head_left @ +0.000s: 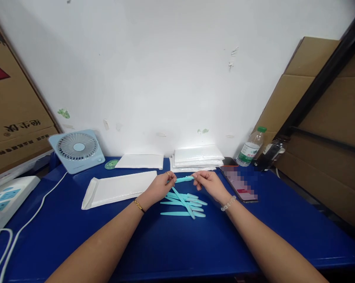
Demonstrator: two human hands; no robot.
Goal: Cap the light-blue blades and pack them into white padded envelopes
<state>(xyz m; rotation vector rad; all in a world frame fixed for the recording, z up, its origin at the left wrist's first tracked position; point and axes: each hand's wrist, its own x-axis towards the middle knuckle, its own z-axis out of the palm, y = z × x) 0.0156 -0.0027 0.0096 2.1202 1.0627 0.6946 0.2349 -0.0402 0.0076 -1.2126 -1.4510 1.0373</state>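
Observation:
A slim turquoise eyebrow razor (pixel 183 179) is stretched level between my two hands, just above the table. My left hand (pixel 162 184) pinches its left end between thumb and fingers. At the other end, the fingertips of my right hand (pixel 207 182) are closed on it. Below lies a loose pile of several matching razors (pixel 180 203), most pointing left and right. One razor (pixel 185 204) slants across the others, its upper end close under my left hand; whether that hand touches it I cannot tell.
White padded envelopes (pixel 118 188) lie at left, with a stack of envelopes (pixel 198 155) by the wall. A blue fan (pixel 79 148) stands back left. A phone (pixel 239 184), water bottle (pixel 251 147) and dark bottle (pixel 270 153) are at right. A white cable (pixel 39 212) crosses the left side.

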